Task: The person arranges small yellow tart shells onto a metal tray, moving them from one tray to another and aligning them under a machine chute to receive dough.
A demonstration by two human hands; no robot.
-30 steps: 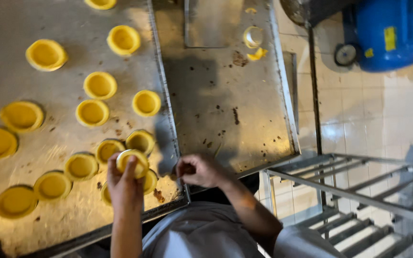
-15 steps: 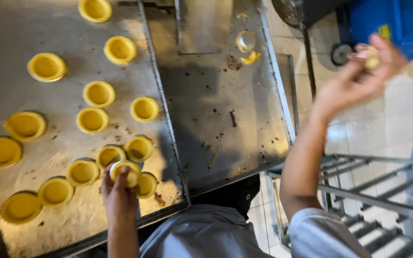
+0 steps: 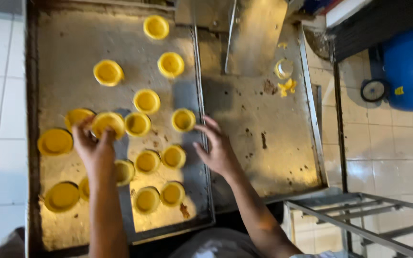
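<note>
yellow cups (image 3: 146,101), grey tray (image 3: 72,43), blue tank (image 3: 409,67)

A small baking workshop, seen from above.

A production kitchen is suggested by the worn metal tray (image 3: 63,57) under the left fingers (image 3: 80,131), laid with many yellow tart shells (image 3: 147,101), and by a crumb-flecked steel sheet (image 3: 268,119) beyond the right fingers (image 3: 206,125). A tiled floor (image 3: 383,153), a blue tank (image 3: 409,67) and a metal rack (image 3: 359,224) are seen further right.
</note>
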